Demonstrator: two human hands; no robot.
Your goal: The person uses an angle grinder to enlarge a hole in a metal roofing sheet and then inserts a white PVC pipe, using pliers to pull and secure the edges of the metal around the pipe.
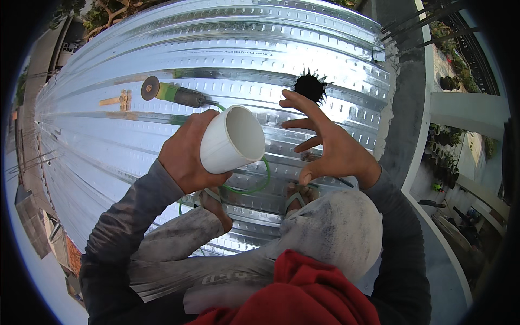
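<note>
My left hand (188, 154) is wrapped round a short white plastic pipe (219, 143), tilted so that its open end faces up and to the right. To its right, my right hand (336, 143) holds nothing, its fingers spread and curved. Just beyond those fingertips, a round hole (310, 88) with jagged, bent edges is cut in the corrugated metal decking (254, 59). A green and black angle grinder (176, 95) with a cutting disc lies on the decking past my left hand, its green cord (269, 176) looping down near my feet.
A hammer (116, 101) with a wooden handle lies left of the grinder. My sandalled feet (296, 197) stand on the decking. Along the right, the decking meets a concrete edge (406, 103), with a drop to a lower yard beyond. Rebar rods (428, 24) jut out at the top right.
</note>
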